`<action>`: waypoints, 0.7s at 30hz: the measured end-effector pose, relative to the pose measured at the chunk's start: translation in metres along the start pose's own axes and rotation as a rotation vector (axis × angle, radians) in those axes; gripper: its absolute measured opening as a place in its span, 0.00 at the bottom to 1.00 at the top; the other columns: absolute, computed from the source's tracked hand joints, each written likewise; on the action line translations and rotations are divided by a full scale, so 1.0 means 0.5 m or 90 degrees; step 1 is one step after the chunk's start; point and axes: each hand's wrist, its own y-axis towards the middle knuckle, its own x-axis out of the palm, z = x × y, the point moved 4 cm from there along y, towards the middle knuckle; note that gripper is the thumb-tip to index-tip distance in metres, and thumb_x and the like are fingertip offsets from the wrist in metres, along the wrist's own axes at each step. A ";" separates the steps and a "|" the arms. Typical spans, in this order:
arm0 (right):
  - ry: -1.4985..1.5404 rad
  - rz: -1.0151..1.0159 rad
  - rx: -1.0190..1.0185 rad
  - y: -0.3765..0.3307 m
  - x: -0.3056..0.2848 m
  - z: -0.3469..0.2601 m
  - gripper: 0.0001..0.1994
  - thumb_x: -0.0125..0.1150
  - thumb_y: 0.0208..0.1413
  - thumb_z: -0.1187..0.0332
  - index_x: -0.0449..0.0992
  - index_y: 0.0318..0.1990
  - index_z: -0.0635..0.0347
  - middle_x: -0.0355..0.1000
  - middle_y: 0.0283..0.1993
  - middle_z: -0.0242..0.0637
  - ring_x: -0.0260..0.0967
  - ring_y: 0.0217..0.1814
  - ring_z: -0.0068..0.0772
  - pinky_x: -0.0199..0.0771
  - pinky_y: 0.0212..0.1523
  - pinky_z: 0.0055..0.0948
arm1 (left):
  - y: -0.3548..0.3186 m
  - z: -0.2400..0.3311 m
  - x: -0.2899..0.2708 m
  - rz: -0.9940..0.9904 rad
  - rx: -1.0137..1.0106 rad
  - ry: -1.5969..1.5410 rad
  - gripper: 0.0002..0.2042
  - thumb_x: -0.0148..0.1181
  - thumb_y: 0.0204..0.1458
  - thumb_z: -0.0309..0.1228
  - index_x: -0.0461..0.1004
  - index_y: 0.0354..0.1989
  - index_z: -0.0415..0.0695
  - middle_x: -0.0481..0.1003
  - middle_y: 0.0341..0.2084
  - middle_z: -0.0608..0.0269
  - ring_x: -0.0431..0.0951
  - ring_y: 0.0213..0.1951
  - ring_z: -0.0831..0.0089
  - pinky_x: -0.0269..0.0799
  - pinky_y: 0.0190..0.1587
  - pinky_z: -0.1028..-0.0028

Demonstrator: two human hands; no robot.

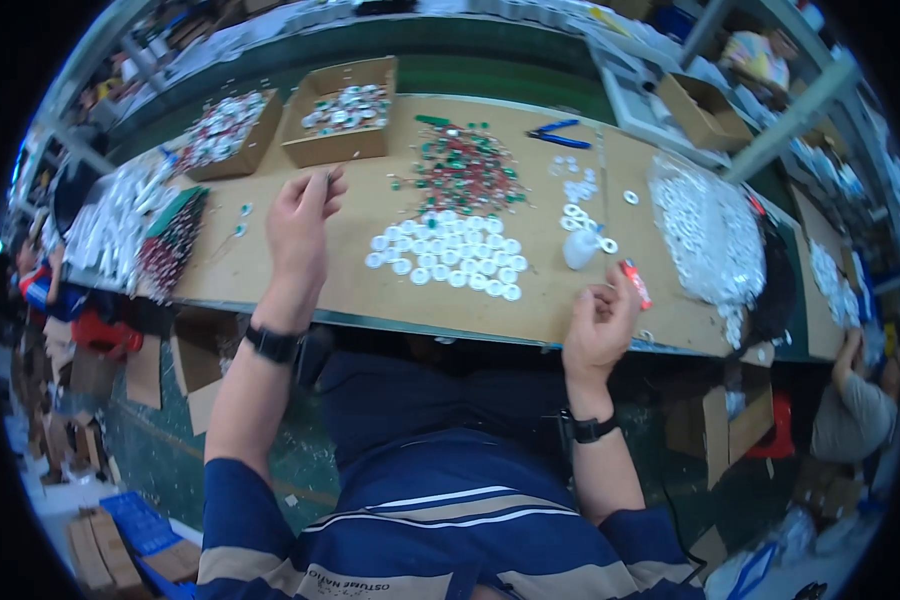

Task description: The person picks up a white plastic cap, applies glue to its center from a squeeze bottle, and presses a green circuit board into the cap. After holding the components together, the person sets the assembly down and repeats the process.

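Observation:
My left hand (302,222) is raised over the table, left of the middle, thumb and fingertips pinched together; whatever is between them is too small to make out. My right hand (602,328) hovers over the front edge, fingers loosely curled and apart, with nothing visible in them. Close beside its fingertips lies a red tube-like item (635,284). A small whitish bottle (579,249) stands just beyond. Between my hands, many round white caps (450,250) are spread in a patch. Behind them lies a heap of green discs with red wires (465,172).
Cardboard boxes of small parts (338,150) stand at the back left. Wired parts bundled together (173,240) lie at the left. Blue-handled pliers (560,133) rest at the back. A clear bag of white rings (708,235) fills the right side. Other people work at both sides.

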 end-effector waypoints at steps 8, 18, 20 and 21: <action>0.094 -0.229 -0.314 -0.052 0.071 -0.174 0.15 0.77 0.58 0.80 0.87 0.52 0.60 0.84 0.47 0.44 0.85 0.47 0.49 0.87 0.46 0.41 | -0.267 -0.019 0.064 -0.182 0.116 0.129 0.05 0.65 0.72 0.21 0.82 0.51 0.34 0.87 0.48 0.57 0.86 0.46 0.75 0.82 0.54 0.73; 0.156 -0.223 -0.325 -0.083 0.122 -0.241 0.19 0.78 0.55 0.80 0.86 0.55 0.62 0.82 0.47 0.42 0.84 0.46 0.46 0.88 0.45 0.40 | -0.351 -0.044 0.082 -0.217 0.099 0.006 0.06 0.66 0.71 0.19 0.84 0.53 0.35 0.85 0.56 0.53 0.84 0.52 0.73 0.81 0.56 0.73; 0.156 -0.217 -0.327 -0.085 0.119 -0.241 0.20 0.78 0.54 0.80 0.86 0.56 0.62 0.82 0.47 0.41 0.84 0.46 0.46 0.88 0.45 0.40 | -0.354 -0.045 0.085 -0.224 0.089 0.002 0.06 0.65 0.71 0.19 0.84 0.52 0.35 0.85 0.57 0.53 0.84 0.53 0.73 0.81 0.57 0.73; 0.149 -0.209 -0.337 -0.085 0.114 -0.240 0.20 0.77 0.54 0.80 0.86 0.56 0.63 0.81 0.47 0.42 0.84 0.46 0.46 0.88 0.45 0.40 | -0.355 -0.047 0.088 -0.229 0.081 0.000 0.06 0.65 0.71 0.19 0.85 0.52 0.35 0.85 0.57 0.53 0.84 0.53 0.73 0.81 0.57 0.73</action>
